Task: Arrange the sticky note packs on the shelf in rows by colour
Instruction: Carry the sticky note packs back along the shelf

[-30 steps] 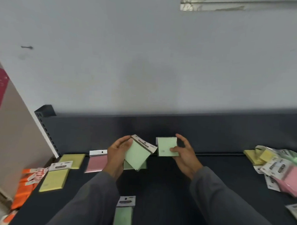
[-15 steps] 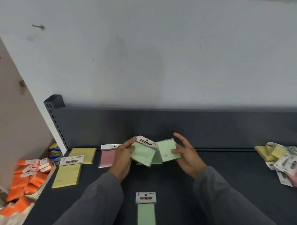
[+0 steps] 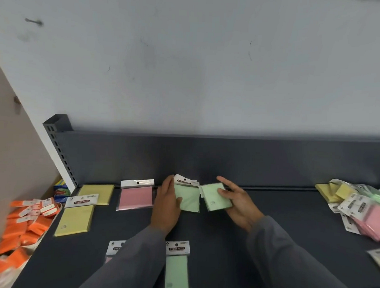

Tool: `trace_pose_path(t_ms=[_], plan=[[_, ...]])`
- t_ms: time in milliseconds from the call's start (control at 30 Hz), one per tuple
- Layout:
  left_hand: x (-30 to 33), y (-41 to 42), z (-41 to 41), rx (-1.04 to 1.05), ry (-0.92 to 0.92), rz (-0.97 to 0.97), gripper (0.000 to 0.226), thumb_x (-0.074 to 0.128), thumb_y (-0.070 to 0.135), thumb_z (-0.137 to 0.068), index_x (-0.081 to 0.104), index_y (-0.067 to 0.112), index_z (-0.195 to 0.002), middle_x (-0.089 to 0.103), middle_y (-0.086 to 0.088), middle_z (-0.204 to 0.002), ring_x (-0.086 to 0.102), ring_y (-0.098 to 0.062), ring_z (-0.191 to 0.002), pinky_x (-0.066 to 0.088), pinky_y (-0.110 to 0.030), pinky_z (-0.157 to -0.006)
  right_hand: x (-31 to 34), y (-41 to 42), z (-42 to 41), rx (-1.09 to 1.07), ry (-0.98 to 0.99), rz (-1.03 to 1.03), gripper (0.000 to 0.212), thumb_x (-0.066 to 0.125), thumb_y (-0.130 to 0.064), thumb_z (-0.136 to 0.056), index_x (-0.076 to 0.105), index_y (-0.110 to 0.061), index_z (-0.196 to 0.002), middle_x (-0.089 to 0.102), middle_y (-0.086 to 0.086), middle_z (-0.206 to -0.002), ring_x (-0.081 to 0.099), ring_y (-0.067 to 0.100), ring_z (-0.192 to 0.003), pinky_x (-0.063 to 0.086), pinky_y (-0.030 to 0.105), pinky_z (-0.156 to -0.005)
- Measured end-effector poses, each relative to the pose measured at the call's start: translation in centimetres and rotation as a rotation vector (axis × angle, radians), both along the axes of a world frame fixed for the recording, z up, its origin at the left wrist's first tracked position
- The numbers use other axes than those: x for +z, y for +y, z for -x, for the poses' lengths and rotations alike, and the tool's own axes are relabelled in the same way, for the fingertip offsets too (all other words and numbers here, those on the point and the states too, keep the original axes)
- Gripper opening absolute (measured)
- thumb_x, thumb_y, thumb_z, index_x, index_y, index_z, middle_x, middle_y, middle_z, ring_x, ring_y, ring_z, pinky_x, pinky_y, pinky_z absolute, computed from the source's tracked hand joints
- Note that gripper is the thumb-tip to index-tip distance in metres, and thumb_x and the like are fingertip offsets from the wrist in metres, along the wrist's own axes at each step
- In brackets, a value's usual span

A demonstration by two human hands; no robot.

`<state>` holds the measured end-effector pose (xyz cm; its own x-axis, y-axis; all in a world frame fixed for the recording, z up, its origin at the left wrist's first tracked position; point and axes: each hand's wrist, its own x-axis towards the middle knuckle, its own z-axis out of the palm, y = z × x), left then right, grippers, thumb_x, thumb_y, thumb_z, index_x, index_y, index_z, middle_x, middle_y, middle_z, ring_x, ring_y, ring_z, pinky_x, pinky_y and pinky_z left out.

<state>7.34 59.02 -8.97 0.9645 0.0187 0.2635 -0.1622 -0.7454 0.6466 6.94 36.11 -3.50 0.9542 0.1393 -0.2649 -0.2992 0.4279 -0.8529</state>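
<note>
My left hand [image 3: 166,205] presses a green sticky note pack [image 3: 188,197] down flat at the back middle of the dark shelf [image 3: 267,238]. My right hand [image 3: 240,201] holds a second green pack [image 3: 216,196] just to its right, tilted above the shelf. A pink pack [image 3: 136,196] lies left of them. Two yellow packs [image 3: 96,193] [image 3: 75,219] lie further left. Another green pack [image 3: 177,271] lies at the front, and a pink one [image 3: 114,249] is partly hidden under my left sleeve.
A mixed heap of yellow, green and pink packs [image 3: 360,205] sits at the shelf's right end. Orange packs [image 3: 24,221] fill a bag left of the shelf, beside the perforated upright [image 3: 60,151]. The shelf's back panel [image 3: 227,158] stands behind.
My left hand has lowered its green pack from the air onto the shelf beside the pink pack. My right hand has followed with its pack. The view has tilted down and to the left.
</note>
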Motion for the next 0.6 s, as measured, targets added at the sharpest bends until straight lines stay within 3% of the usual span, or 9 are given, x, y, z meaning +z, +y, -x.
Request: trace_pose_path(t_ms=[133, 200, 267, 333, 400, 500, 600], plan=[[0.1, -0.2, 0.2, 0.204, 0.038, -0.211, 0.068, 0.061, 0.029, -0.099, 0.029, 0.005, -0.155, 0.024, -0.015, -0.161, 0.028, -0.034, -0.146, 0.032, -0.045, -0.117, 0.7, 0.4, 0.4, 0.045, -0.061, -0.022, 0.051, 0.062, 0.009, -0.088, 0.057, -0.011, -0.134, 0.069, 0.020, -0.123, 0.067, 0.031, -0.107, 0.056, 0.041, -0.091], [0.9, -0.3, 0.6, 0.210, -0.086, -0.183, 0.054, 0.058, 0.026, -0.100, 0.042, 0.010, -0.149, 0.034, -0.015, -0.154, 0.033, -0.033, -0.143, 0.036, -0.048, -0.114, 0.9, 0.8, 0.5, 0.056, -0.083, -0.011, 0.051, 0.062, 0.010, -0.088, 0.057, -0.012, -0.133, 0.069, 0.020, -0.123, 0.066, 0.033, -0.109, 0.052, 0.045, -0.097], [2.6, -0.8, 1.2, 0.120, -0.288, -0.034, 0.034, 0.055, 0.020, -0.101, 0.057, 0.015, -0.134, 0.050, -0.005, -0.134, 0.047, -0.023, -0.127, 0.042, -0.040, -0.106, 1.0, 1.4, 0.5, 0.043, -0.112, 0.048, 0.049, 0.062, 0.010, -0.088, 0.059, -0.014, -0.131, 0.071, 0.018, -0.120, 0.067, 0.033, -0.109, 0.052, 0.046, -0.097], [4.4, -1.8, 1.9, 0.013, -0.335, 0.076, 0.024, 0.052, 0.022, -0.102, 0.063, 0.020, -0.123, 0.055, 0.004, -0.120, 0.051, -0.010, -0.112, 0.042, -0.027, -0.098, 1.3, 2.4, 0.5, -0.007, -0.151, 0.163, 0.049, 0.063, 0.010, -0.088, 0.060, -0.013, -0.131, 0.072, 0.016, -0.116, 0.068, 0.032, -0.107, 0.055, 0.044, -0.093], [5.7, -3.0, 2.1, -0.106, -0.234, 0.108, 0.025, 0.048, 0.034, -0.104, 0.066, 0.024, -0.119, 0.062, 0.008, -0.114, 0.057, -0.005, -0.104, 0.047, -0.025, -0.091, 1.4, 3.2, 0.3, -0.056, -0.189, 0.240, 0.047, 0.065, 0.008, -0.088, 0.061, -0.012, -0.130, 0.074, 0.014, -0.112, 0.070, 0.030, -0.104, 0.057, 0.042, -0.091], [6.4, -3.6, 2.2, -0.159, -0.064, 0.236, 0.036, 0.048, 0.054, -0.101, 0.069, 0.028, -0.114, 0.070, 0.009, -0.107, 0.064, -0.003, -0.097, 0.052, -0.027, -0.088, 2.1, 4.2, 0.6, -0.043, -0.231, 0.143, 0.036, 0.066, -0.008, -0.094, 0.062, -0.014, -0.129, 0.073, 0.013, -0.115, 0.069, 0.027, -0.108, 0.056, 0.040, -0.092], [6.3, -3.2, 2.3, -0.134, 0.041, 0.486, 0.028, 0.059, 0.042, -0.100, 0.065, 0.026, -0.122, 0.070, 0.008, -0.110, 0.067, -0.007, -0.102, 0.055, -0.025, -0.084, 2.6, 4.2, 0.8, 0.070, -0.268, 0.129, 0.043, 0.066, -0.010, -0.093, 0.056, -0.016, -0.135, 0.071, 0.009, -0.122, 0.067, 0.023, -0.115, 0.053, 0.038, -0.098]])
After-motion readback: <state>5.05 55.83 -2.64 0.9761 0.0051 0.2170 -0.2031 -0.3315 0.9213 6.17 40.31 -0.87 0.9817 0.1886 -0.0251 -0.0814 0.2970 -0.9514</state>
